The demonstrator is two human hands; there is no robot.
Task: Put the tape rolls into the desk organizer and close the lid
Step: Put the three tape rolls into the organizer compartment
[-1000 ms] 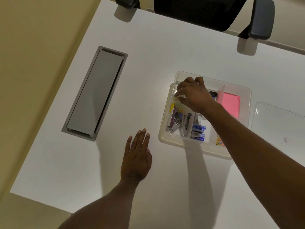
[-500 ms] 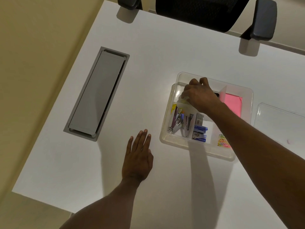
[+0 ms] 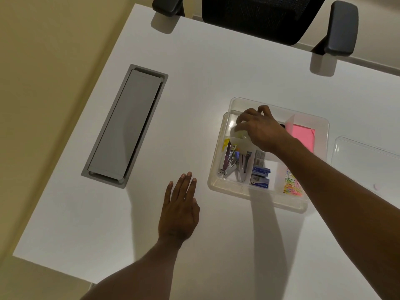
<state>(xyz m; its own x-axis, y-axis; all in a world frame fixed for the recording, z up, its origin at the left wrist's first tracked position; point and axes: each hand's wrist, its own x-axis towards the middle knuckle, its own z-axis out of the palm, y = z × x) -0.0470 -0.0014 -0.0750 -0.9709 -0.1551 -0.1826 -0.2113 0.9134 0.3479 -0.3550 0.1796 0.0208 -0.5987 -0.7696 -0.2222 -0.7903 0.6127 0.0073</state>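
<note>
A clear plastic desk organizer (image 3: 218, 182) sits open on the white desk, divided into compartments. My right hand (image 3: 260, 128) reaches into its far-left compartment, fingers curled over a pale clear tape roll (image 3: 240, 134) that is mostly hidden under the hand. The organizer's clear lid (image 3: 365, 161) lies flat on the desk to the right of it. My left hand (image 3: 179, 208) rests flat on the desk in front and left of the organizer, fingers spread and holding nothing.
The organizer holds staplers (image 3: 233, 161), blue staple boxes (image 3: 260, 176), coloured paper clips (image 3: 291, 185) and pink sticky notes (image 3: 303, 136). A grey cable hatch (image 3: 125, 126) is set in the desk at left. A black office chair (image 3: 259, 16) stands beyond the far edge.
My right hand has stayed in the far-left compartment, its fingers shifting slightly over the tape roll. My left hand has not moved.
</note>
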